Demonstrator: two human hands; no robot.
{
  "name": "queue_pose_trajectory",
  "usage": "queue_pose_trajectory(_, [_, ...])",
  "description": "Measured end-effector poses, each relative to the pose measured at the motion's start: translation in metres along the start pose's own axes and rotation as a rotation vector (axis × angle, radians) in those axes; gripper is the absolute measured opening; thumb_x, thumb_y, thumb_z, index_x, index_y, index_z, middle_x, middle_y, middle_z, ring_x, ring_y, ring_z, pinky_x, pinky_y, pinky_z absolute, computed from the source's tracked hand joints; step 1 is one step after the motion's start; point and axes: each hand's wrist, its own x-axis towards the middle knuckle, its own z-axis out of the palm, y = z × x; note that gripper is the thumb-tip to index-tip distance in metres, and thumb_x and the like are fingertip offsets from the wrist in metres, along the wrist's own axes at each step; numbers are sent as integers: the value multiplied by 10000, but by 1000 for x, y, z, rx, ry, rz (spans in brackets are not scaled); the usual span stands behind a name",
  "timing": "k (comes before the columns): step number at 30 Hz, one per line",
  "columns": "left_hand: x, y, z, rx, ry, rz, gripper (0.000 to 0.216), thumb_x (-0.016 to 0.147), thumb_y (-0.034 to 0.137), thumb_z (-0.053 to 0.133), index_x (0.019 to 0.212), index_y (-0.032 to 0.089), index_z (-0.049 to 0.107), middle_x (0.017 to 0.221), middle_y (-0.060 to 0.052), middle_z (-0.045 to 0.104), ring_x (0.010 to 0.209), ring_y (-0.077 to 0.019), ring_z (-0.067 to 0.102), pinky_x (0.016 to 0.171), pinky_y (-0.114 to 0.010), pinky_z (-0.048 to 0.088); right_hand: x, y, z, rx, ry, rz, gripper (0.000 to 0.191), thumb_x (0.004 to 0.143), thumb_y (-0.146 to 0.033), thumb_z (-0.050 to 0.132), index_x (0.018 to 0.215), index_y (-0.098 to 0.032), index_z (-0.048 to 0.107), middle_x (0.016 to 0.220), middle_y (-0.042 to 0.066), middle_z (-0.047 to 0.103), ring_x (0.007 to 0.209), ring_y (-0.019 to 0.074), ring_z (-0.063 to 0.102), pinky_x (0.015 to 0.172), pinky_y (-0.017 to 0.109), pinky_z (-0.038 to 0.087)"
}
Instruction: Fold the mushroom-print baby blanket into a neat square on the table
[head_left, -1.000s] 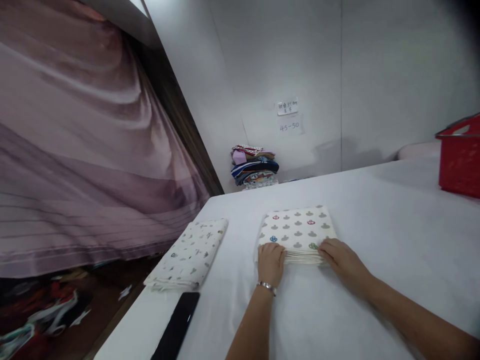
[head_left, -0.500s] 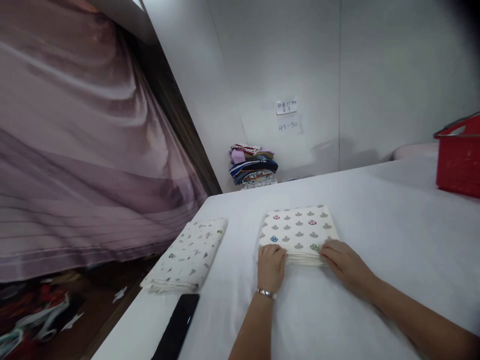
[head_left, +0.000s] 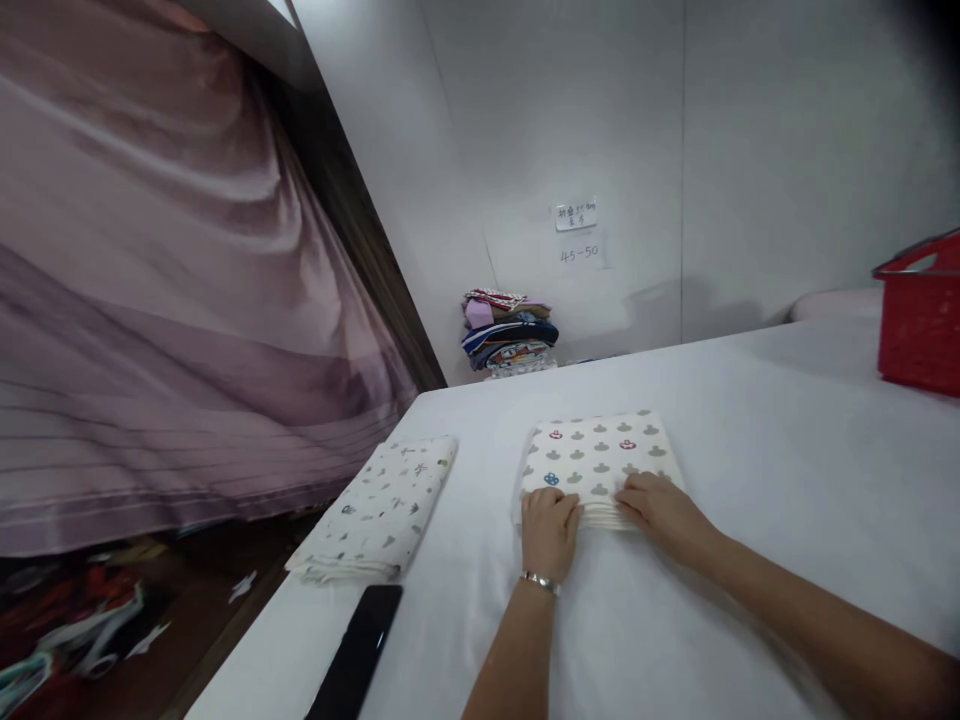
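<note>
A folded cream cloth (head_left: 596, 455) printed with grey, red and blue shapes lies in the middle of the white table (head_left: 787, 470). My left hand (head_left: 549, 532), a silver bracelet on its wrist, curls its fingers over the cloth's near left corner. My right hand (head_left: 660, 512) lies on the near edge with its fingers bent over the layers. Both hands press on the cloth's front edge, close together.
A second folded cloth (head_left: 379, 510) with small prints lies at the table's left edge, a black phone (head_left: 356, 650) just in front of it. A stack of folded fabrics (head_left: 508, 335) stands at the back wall. A red basket (head_left: 921, 315) sits far right. A mauve curtain (head_left: 165, 300) hangs left.
My right hand has slid left along the cloth's near edge toward my left hand. The left hand has shifted slightly right and up onto the corner.
</note>
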Motion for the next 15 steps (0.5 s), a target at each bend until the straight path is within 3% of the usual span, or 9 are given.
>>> queue_pose_trajectory(7, [1, 0, 2, -62, 12, -29, 165, 840, 233, 490, 879, 270, 646, 834, -14, 560, 837, -167, 482, 829, -371, 350, -9, 1, 4, 130, 105, 37, 331, 924, -297, 284, 840, -213, 594, 848, 49, 582, 787, 173, 510, 699, 328, 417])
queue_pose_trajectory(15, [1, -1, -1, -88, 24, -13, 152, 831, 262, 511, 889, 279, 650, 862, -11, 583, 855, -168, 502, 844, -377, 346, -13, 2, 3, 107, 73, -40, 295, 913, -313, 336, 872, -216, 612, 856, 58, 586, 793, 178, 514, 713, 341, 417])
